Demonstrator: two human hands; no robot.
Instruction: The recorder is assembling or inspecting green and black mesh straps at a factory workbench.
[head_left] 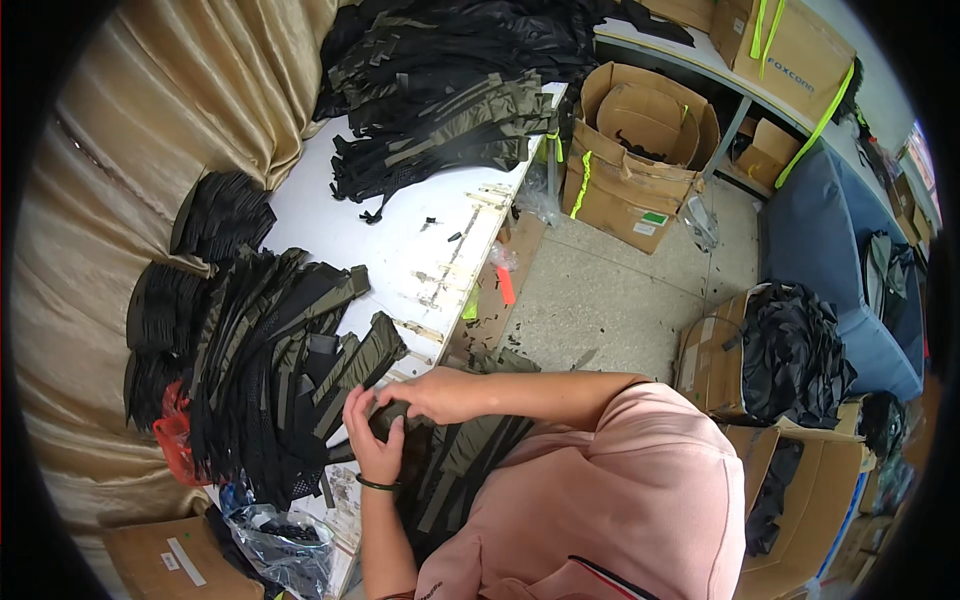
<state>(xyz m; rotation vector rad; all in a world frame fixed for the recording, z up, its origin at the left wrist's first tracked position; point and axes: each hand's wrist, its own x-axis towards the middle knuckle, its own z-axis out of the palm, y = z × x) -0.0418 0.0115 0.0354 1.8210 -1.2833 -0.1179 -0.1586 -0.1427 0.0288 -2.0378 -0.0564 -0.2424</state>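
My left hand (376,446), with a dark band at the wrist, is curled at the near edge of the white table. Its fingers and thumb close around a folded olive-and-black fabric strap (385,418), most of which is hidden. From the right, my right hand (446,394) meets it, fingertips pinched together on the same piece. Beyond the hands lies a heap of olive-and-black fabric straps (290,370) with mesh parts. More straps of this kind (465,455) hang over my lap.
Stacks of black pieces (222,215) lie against a gold curtain (130,190). A larger strap pile (450,110) covers the table's far end. Cardboard boxes (625,200) stand on the floor, one with black material (795,350). A clear plastic bag (285,550) sits near left.
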